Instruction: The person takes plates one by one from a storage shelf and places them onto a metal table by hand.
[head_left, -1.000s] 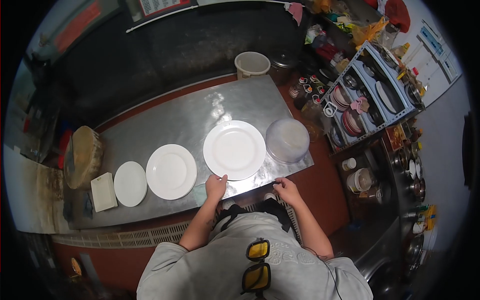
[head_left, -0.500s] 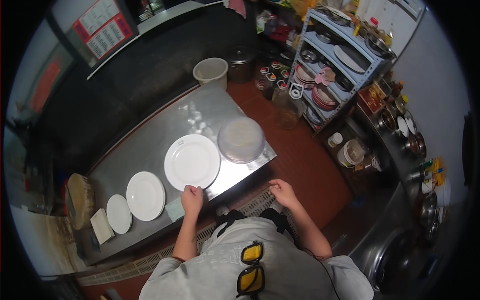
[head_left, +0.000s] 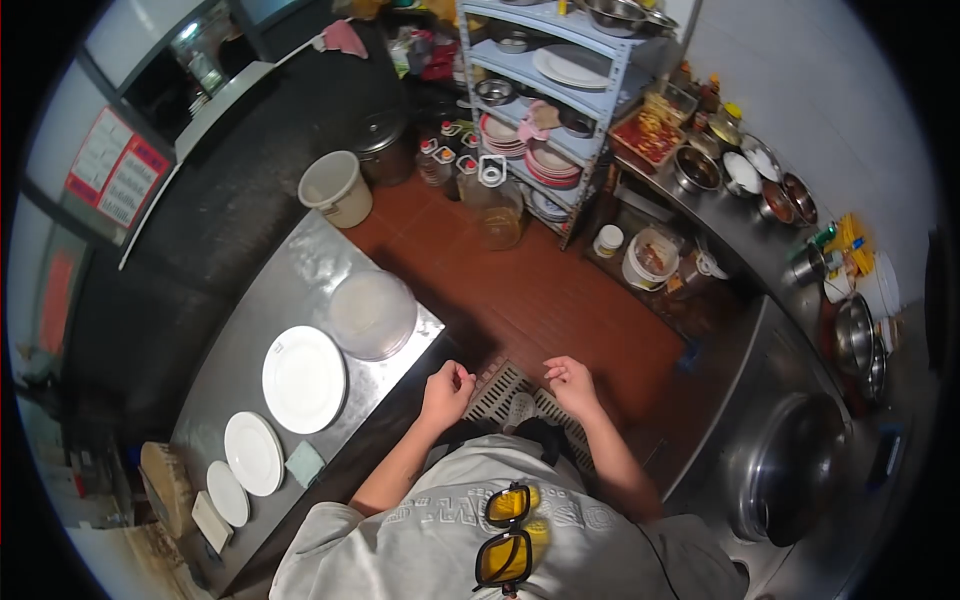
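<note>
My left hand [head_left: 447,393] is in front of my body, past the near edge of the steel table [head_left: 385,375]. Its fingers are curled in, with nothing seen in them. To the right, my right hand [head_left: 571,384] hangs in the air, empty, its bent fingers slightly apart. Nearest to the left hand on the table are a translucent round lid or bowl [head_left: 373,314] and a large white plate [head_left: 304,380]. Two smaller white plates, a medium one [head_left: 254,453] and a small one [head_left: 228,493], lie further left beside a folded green cloth [head_left: 305,464].
A white block-like item [head_left: 212,522] and a round wooden board [head_left: 166,488] occupy the table's left end. Beyond stand a white bucket [head_left: 336,190], oil jugs [head_left: 498,215] and a metal shelf [head_left: 545,67]. On my right is a steel counter [head_left: 735,375] with a large pot [head_left: 797,468].
My left hand has come away from the large plate's rim and moved right, off the table. The view has turned right. My right hand stays in front of my body.
</note>
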